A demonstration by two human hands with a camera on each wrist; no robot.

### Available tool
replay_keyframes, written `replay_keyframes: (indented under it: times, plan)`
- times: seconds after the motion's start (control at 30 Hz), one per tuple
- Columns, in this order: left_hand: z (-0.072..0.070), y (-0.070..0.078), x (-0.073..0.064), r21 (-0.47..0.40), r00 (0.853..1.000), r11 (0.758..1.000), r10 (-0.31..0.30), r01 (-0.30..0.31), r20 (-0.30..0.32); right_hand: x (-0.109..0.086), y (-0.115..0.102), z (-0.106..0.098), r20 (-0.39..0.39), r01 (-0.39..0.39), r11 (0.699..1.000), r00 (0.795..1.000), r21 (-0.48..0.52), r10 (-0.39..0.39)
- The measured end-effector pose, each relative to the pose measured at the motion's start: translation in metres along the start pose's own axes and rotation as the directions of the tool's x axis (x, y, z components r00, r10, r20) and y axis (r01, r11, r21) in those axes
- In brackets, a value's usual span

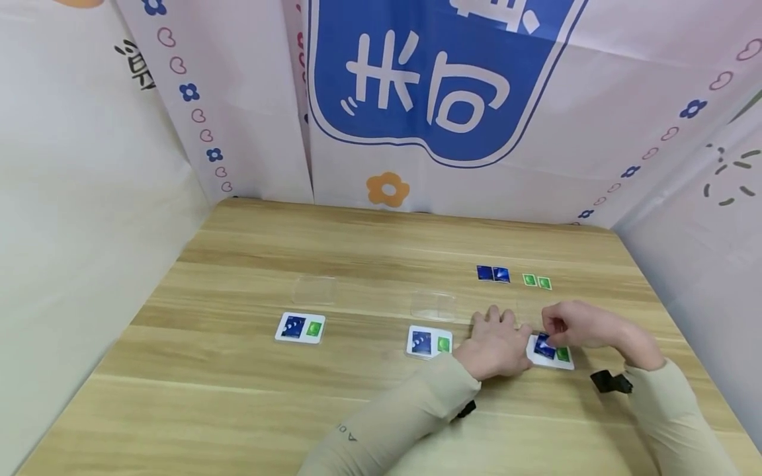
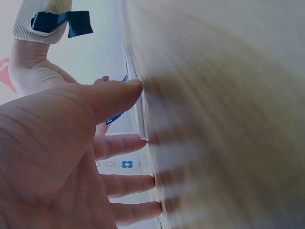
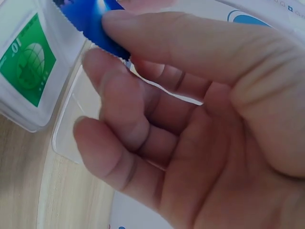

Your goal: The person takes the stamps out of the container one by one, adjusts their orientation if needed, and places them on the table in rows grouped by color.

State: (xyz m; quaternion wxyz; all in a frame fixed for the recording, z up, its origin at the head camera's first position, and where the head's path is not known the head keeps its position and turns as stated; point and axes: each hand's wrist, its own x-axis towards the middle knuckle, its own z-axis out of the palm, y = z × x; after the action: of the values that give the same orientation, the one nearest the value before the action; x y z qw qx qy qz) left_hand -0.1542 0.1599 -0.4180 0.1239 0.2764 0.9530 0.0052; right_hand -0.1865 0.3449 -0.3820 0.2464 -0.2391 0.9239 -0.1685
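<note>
My right hand pinches a blue perforated stamp between thumb and finger, over the right-hand white card. A green stamp marked 10 lies on that card's right part. The held stamp looks tilted, one corner raised, in the right wrist view. With fingers spread, my left hand rests on the table just left of this card. Its thumb and index fingertip touch the card's edge in the left wrist view. Whether the stamp's far edge touches the card is hidden.
Two more white cards, one left and one middle, each carry a blue and a green stamp. Clear plastic covers lie behind them. Two blue stamps and two green stamps lie at the back right of the wooden table.
</note>
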Motion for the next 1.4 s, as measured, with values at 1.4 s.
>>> replay_keyframes:
  times: [1.4]
  plan:
    - [-0.004, -0.008, 0.000, -0.045, 0.999, 0.998, 0.038, -0.036, 0.029, -0.009, 0.014, -0.015, -0.080, 0.062, 0.978, 0.996, 0.201, -0.047]
